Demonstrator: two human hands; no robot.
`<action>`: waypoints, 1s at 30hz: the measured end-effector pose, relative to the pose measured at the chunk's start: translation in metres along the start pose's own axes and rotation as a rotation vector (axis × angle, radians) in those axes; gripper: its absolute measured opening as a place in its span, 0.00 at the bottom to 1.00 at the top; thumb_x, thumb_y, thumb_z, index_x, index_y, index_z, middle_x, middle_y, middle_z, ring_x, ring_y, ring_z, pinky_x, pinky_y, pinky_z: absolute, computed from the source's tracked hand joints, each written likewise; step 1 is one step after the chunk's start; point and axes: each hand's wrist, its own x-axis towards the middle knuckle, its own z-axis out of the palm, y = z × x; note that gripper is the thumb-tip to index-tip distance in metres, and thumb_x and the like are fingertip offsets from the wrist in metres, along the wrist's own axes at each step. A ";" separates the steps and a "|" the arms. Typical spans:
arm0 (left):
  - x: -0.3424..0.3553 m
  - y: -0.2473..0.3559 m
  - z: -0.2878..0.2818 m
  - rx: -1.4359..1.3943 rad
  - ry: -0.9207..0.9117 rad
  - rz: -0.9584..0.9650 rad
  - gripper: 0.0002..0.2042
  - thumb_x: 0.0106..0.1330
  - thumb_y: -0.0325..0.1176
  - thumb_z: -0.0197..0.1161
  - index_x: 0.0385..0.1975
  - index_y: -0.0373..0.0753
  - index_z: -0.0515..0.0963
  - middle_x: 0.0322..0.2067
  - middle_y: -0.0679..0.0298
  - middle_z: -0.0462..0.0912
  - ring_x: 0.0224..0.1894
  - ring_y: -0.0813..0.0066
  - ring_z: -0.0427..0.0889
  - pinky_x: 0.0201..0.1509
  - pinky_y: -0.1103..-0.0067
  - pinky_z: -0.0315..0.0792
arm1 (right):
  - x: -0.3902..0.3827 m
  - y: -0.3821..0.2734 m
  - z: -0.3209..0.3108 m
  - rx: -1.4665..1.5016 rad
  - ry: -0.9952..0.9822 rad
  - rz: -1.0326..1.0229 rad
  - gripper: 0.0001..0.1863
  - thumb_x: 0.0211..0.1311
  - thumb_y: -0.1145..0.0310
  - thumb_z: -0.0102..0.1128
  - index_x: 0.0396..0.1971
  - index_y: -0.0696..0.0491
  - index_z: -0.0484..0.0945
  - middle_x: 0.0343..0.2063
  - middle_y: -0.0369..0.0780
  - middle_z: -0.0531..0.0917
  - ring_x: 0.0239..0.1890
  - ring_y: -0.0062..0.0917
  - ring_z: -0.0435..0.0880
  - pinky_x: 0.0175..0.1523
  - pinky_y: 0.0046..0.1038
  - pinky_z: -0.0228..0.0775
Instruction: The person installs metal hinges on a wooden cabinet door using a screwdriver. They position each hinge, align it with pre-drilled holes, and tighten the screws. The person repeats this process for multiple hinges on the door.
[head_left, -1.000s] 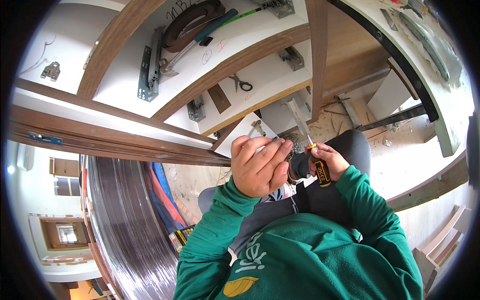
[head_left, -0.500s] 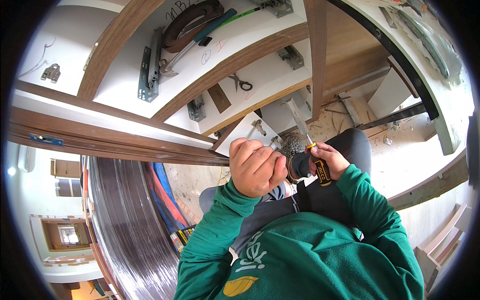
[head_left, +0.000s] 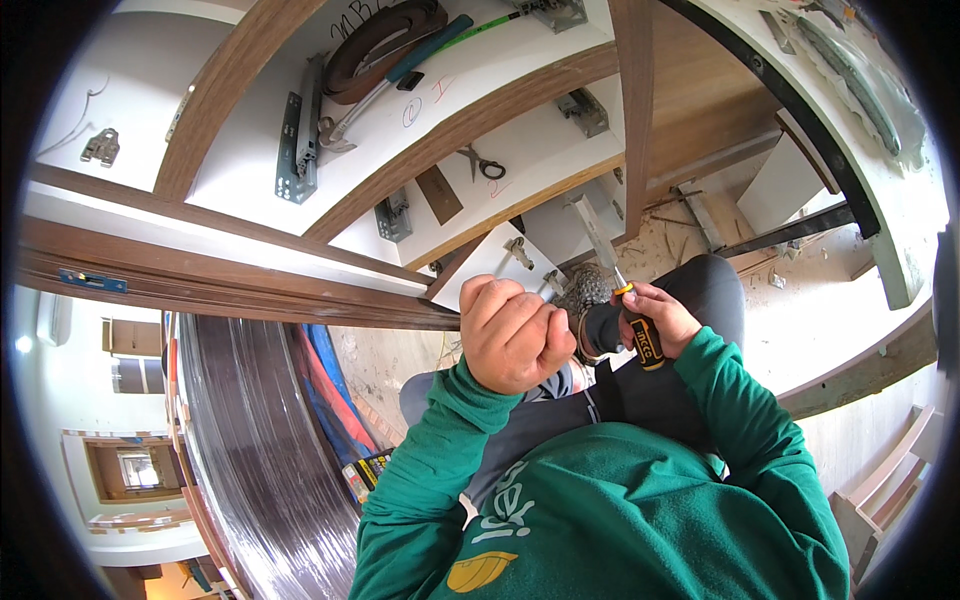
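My left hand (head_left: pixel 515 336) is raised in front of me, fingers curled into a fist with the thumb against them. Whatever might be inside that fist is hidden. In my right hand (head_left: pixel 672 318) is a screwdriver with a black and yellow handle (head_left: pixel 645 345), its shaft pointing up and away from me. Beyond my hands, a white cabinet door (head_left: pixel 493 262) with metal hinges on it leans low by the open cabinet (head_left: pixel 450 140).
On the cabinet shelves lie a hammer (head_left: pixel 385 92), a coil of brown edge banding (head_left: pixel 372 60), scissors (head_left: pixel 482 165) and metal drawer runners (head_left: pixel 290 160). Plastic-wrapped brown panels (head_left: pixel 260 440) stand at left. A white-topped counter (head_left: pixel 800 85) curves round at right. Debris lies on the floor.
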 end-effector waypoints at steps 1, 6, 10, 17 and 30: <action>0.000 0.000 0.000 -0.002 0.003 -0.001 0.06 0.58 0.30 0.68 0.22 0.39 0.79 0.25 0.66 0.80 0.34 0.63 0.79 0.44 0.63 0.71 | 0.000 0.000 0.000 -0.003 0.006 -0.002 0.15 0.79 0.58 0.56 0.51 0.56 0.77 0.24 0.43 0.82 0.25 0.31 0.82 0.35 0.33 0.76; 0.000 0.000 0.002 -0.006 0.022 -0.002 0.06 0.59 0.28 0.65 0.21 0.39 0.78 0.26 0.65 0.80 0.34 0.62 0.77 0.44 0.63 0.70 | 0.000 -0.001 0.002 0.003 0.011 -0.002 0.14 0.80 0.60 0.53 0.51 0.57 0.76 0.24 0.44 0.82 0.25 0.32 0.82 0.35 0.34 0.77; -0.001 0.000 0.001 -0.018 -0.004 -0.014 0.05 0.58 0.27 0.65 0.21 0.39 0.78 0.26 0.65 0.80 0.34 0.61 0.77 0.44 0.63 0.70 | -0.001 -0.002 0.002 -0.004 0.010 -0.005 0.14 0.80 0.60 0.53 0.51 0.56 0.76 0.24 0.43 0.81 0.25 0.32 0.82 0.34 0.34 0.77; -0.003 0.000 0.000 -0.020 -0.016 -0.011 0.06 0.58 0.26 0.64 0.20 0.38 0.76 0.25 0.63 0.80 0.31 0.61 0.77 0.43 0.62 0.69 | -0.001 -0.002 0.001 0.006 -0.010 0.010 0.18 0.78 0.55 0.59 0.52 0.55 0.77 0.25 0.42 0.83 0.26 0.28 0.83 0.35 0.29 0.74; -0.006 0.001 -0.002 -0.078 -0.015 -0.014 0.08 0.55 0.27 0.64 0.17 0.38 0.73 0.23 0.62 0.76 0.29 0.60 0.74 0.39 0.63 0.67 | -0.001 -0.001 0.001 0.011 -0.007 0.006 0.18 0.78 0.55 0.59 0.52 0.55 0.77 0.25 0.43 0.83 0.26 0.29 0.83 0.35 0.29 0.74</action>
